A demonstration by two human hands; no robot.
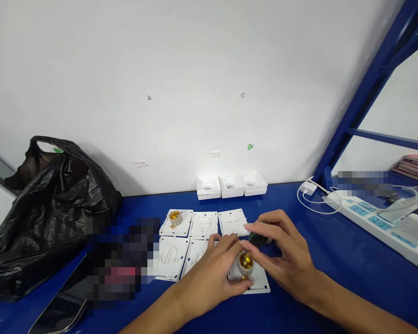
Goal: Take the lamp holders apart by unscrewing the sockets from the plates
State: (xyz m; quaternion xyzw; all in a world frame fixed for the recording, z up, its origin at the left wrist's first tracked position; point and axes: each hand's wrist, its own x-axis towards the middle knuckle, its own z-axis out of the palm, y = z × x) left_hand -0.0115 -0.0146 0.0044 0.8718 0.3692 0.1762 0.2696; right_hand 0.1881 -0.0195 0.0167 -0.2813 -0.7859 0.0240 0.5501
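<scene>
My left hand (221,262) is closed around a lamp socket (245,262) with a brass-coloured lining, its thumb low by a small brass terminal. The socket sits on a square white plate (259,283) on the blue tabletop. Pinched in the fingers of my right hand (287,250) is a screwdriver (258,239) with a dark green and black handle, held above the socket; its tip is hidden. Left of my hands lie several similar white plates (205,225), and one at the back left carries another lamp socket (175,218).
Three white open boxes (231,189) stand against the wall. A black plastic bag (66,199) and a dark phone-like device (61,301) are at left. A white power strip (379,222) with cables and a charger (308,187) lies at right, near a blue metal frame (355,93).
</scene>
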